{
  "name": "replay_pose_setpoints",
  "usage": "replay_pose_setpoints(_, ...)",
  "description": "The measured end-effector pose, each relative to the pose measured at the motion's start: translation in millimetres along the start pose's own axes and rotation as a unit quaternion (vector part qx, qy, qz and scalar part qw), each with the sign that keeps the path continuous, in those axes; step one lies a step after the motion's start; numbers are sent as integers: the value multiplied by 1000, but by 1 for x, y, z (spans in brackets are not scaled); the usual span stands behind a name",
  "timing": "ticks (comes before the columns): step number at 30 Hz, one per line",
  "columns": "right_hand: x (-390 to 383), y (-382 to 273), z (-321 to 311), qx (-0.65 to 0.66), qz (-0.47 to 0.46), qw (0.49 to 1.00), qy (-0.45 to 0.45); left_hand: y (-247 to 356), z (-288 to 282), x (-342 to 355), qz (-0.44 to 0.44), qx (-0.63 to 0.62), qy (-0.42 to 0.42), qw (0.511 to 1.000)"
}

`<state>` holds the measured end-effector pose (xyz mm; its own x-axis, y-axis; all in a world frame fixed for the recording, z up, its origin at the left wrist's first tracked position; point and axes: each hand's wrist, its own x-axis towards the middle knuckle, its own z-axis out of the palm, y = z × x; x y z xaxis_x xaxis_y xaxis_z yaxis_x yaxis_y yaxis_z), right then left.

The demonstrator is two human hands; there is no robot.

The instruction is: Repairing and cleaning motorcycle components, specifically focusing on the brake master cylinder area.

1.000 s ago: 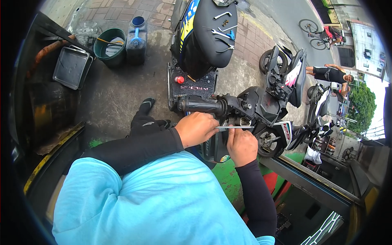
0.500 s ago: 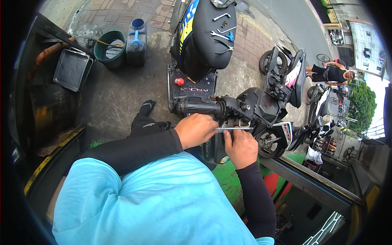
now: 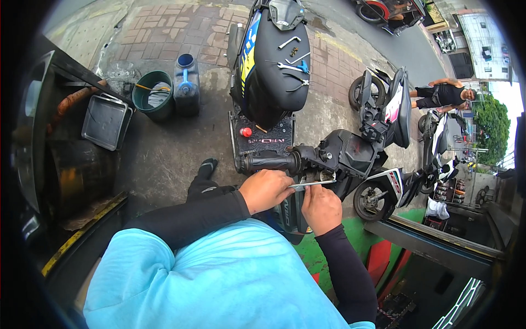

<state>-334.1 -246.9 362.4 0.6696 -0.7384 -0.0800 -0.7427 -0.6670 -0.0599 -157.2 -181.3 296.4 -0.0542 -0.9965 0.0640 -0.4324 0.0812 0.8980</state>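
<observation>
Two hands meet at one thin bent metal rod (image 3: 327,181), which lies across the picture just below a scooter's handlebar. The left hand (image 3: 266,191) pinches its left end between thumb and fingers; the right hand (image 3: 322,209) has thumb and fingertips closed on it near the middle, the other fingers curled. The rod's far end, past the right hand, turns up beside the handlebar. Just above the left hand is the black rubber grip (image 3: 270,162). Beyond it, a red-capped bottle (image 3: 246,132) sits on the scooter's footboard (image 3: 266,143). Farther up, the black seat (image 3: 280,97) bears a wrench (image 3: 290,67), pliers (image 3: 298,86) and small brass-coloured pieces (image 3: 294,52). Well apart to the left stand a green bucket (image 3: 143,98) and a jug (image 3: 187,101), with a metal tray (image 3: 103,125) beside the bucket. To the right, a person (image 3: 448,95) stands near parked scooters (image 3: 392,107).
</observation>
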Motion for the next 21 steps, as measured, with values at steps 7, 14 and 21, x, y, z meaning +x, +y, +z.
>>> replay_pose_setpoints(7,-5,-8,6,10,47,998,28,2,-4,-3,21,30,-3,999)
replay_pose_setpoints(14,-20,-13,13,55,120,990,59,10,-10,-11,33,89,-23,995)
replay_pose_setpoints(21,-84,7,39,338,280,886,151,27,-36,-19,5,88,-18,996)
